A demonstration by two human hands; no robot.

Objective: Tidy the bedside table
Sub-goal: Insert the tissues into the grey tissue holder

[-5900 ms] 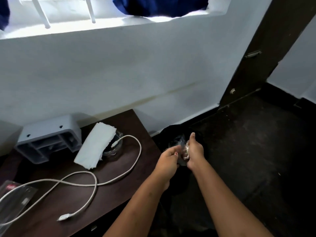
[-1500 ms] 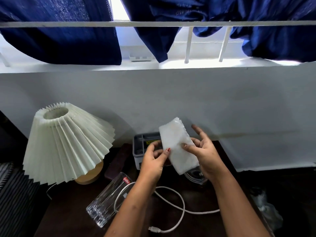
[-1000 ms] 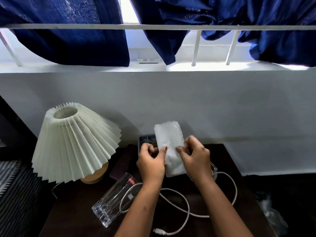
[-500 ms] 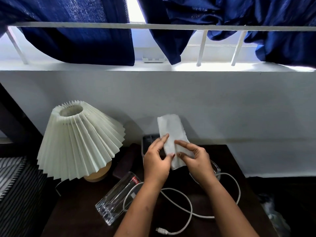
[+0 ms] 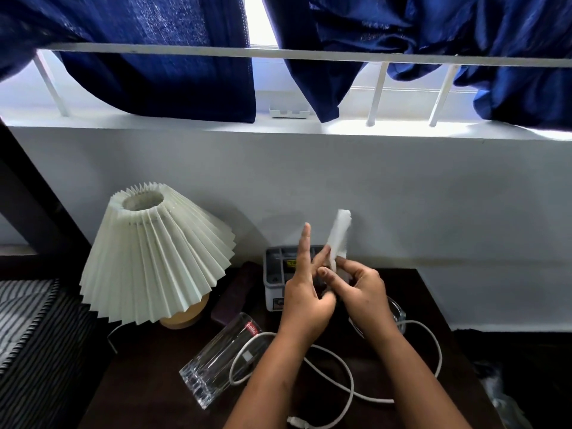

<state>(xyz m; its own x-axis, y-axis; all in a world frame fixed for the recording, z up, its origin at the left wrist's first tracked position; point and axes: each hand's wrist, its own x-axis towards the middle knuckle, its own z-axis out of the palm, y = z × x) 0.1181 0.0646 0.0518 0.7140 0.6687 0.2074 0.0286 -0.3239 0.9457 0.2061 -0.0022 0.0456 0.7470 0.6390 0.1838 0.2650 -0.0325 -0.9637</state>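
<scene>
A white folded tissue (image 5: 339,235) stands upright above the dark wooden bedside table (image 5: 148,379), seen edge-on. My right hand (image 5: 360,292) pinches its lower end. My left hand (image 5: 305,292) is beside it with fingers stretched flat against the tissue's left side. On the table lie a clear glass tumbler (image 5: 221,357) on its side, a looping white cable (image 5: 346,382), and a clear glass dish (image 5: 397,314) partly hidden under my right wrist. A grey plastic organiser box (image 5: 274,274) sits at the back.
A pleated cream lamp (image 5: 154,255) on a wooden base stands at the left. A dark purple flat object (image 5: 236,294) lies between lamp and box. A striped bed (image 5: 34,329) is far left. White wall, window bars and blue curtains (image 5: 154,57) rise behind.
The tissue has been folded narrower, from a broad flat sheet to a thin upright strip. My left fingers have straightened along it. Much earlier both hands were over the floor at the table's right.
</scene>
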